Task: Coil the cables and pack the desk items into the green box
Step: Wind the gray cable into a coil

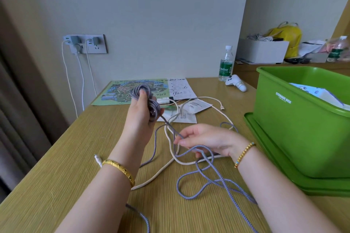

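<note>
The left hand [141,111] grips the part-wound coil [145,98] above the desk [56,166] while the right hand [206,141] pinches the purple cable [206,178], light, limp and tangle-prone, best fed near the coil.

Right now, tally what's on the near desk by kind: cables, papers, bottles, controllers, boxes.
Cables: 2, purple cable, cream cable
Papers: 4, map, handwritten sheet, two leaflets
Bottles: 1, water bottle
Controllers: 1, white controller
Boxes: 1, green box
Total: 9
</note>
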Demonstrator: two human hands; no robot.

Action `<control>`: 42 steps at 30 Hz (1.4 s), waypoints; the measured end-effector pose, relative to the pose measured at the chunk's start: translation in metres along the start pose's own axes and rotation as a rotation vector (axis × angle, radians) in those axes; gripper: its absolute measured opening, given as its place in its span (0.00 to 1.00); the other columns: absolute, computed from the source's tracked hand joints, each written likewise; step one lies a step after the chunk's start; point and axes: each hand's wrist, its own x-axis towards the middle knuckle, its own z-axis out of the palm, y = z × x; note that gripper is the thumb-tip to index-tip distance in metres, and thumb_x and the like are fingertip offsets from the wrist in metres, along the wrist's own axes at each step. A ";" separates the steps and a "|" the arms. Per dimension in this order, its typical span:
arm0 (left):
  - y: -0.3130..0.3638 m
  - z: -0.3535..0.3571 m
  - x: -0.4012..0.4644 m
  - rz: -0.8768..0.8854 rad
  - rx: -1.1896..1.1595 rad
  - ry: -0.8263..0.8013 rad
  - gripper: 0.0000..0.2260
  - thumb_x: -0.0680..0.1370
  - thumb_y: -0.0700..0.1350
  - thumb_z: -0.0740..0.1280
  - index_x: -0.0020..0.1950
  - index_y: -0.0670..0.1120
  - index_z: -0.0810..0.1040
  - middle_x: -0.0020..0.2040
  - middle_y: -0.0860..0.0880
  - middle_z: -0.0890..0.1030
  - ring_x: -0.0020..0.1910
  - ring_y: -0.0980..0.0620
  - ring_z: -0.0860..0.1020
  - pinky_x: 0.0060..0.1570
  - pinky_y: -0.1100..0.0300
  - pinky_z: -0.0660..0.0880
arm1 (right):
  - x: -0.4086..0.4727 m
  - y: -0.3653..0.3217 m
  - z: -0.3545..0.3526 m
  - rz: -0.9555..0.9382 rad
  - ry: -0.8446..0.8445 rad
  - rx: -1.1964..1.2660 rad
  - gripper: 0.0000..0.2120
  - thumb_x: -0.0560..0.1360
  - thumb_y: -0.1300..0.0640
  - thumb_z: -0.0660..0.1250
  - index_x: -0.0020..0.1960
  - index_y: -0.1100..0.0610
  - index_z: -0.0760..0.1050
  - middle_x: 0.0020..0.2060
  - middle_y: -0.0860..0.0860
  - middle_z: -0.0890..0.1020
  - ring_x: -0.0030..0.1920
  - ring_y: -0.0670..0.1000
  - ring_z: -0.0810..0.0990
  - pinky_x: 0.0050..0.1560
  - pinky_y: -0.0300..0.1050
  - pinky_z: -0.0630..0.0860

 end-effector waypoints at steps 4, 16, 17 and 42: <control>-0.001 -0.004 0.003 0.095 0.085 -0.016 0.08 0.81 0.50 0.56 0.46 0.50 0.70 0.42 0.50 0.73 0.38 0.56 0.74 0.37 0.60 0.80 | -0.005 -0.004 -0.001 -0.016 -0.035 0.144 0.07 0.77 0.57 0.63 0.54 0.57 0.75 0.34 0.49 0.78 0.33 0.46 0.77 0.37 0.38 0.75; -0.005 -0.009 0.009 0.249 0.333 -0.019 0.05 0.81 0.51 0.54 0.49 0.53 0.67 0.40 0.52 0.72 0.34 0.57 0.73 0.31 0.63 0.77 | -0.012 -0.006 -0.014 -0.265 -0.072 0.276 0.12 0.78 0.67 0.57 0.59 0.62 0.74 0.33 0.48 0.77 0.28 0.43 0.71 0.36 0.37 0.74; -0.006 -0.010 0.010 0.250 0.368 -0.001 0.05 0.81 0.51 0.54 0.49 0.53 0.67 0.40 0.52 0.72 0.35 0.56 0.73 0.28 0.65 0.76 | -0.013 -0.006 -0.016 -0.276 -0.061 0.260 0.12 0.78 0.67 0.57 0.57 0.61 0.75 0.34 0.48 0.78 0.26 0.42 0.70 0.34 0.36 0.72; -0.005 0.009 -0.011 0.027 -0.044 -0.208 0.06 0.81 0.45 0.56 0.48 0.45 0.70 0.39 0.49 0.75 0.32 0.59 0.79 0.52 0.53 0.78 | -0.008 -0.006 -0.007 -0.131 0.124 0.274 0.06 0.78 0.59 0.61 0.44 0.58 0.73 0.34 0.53 0.79 0.24 0.44 0.73 0.22 0.34 0.69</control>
